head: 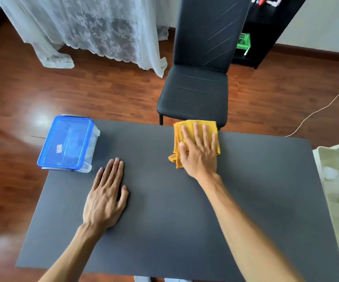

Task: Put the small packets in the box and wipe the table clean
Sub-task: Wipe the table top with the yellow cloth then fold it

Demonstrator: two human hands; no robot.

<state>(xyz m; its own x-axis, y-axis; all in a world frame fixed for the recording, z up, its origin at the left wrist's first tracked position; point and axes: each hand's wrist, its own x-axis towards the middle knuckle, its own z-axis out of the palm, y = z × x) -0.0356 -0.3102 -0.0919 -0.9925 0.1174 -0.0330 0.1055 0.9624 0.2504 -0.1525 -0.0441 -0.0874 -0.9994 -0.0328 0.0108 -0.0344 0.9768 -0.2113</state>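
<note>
Right hand (199,151) lies flat, fingers spread, on yellow cloth (187,130) at table (164,220) far edge. Left hand (106,196) rests flat, palm down. Lidded blue box (69,143) occupies far-left corner.

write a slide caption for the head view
Right hand presses a yellow cloth on the dark table; left hand rests flat beside the closed blue-lidded box.

Box (69,143): clear plastic, blue lid shut, white label on lid; sat at table's (164,200) far left corner, slightly overhanging edge. Contents blurred through lid, packets not made out. Cloth (187,137): yellow-orange, folded, crumpled at near left corner; lay flat at table's far edge, right of centre. Table: dark grey matte rectangular top, surface bare between box and cloth.
</note>
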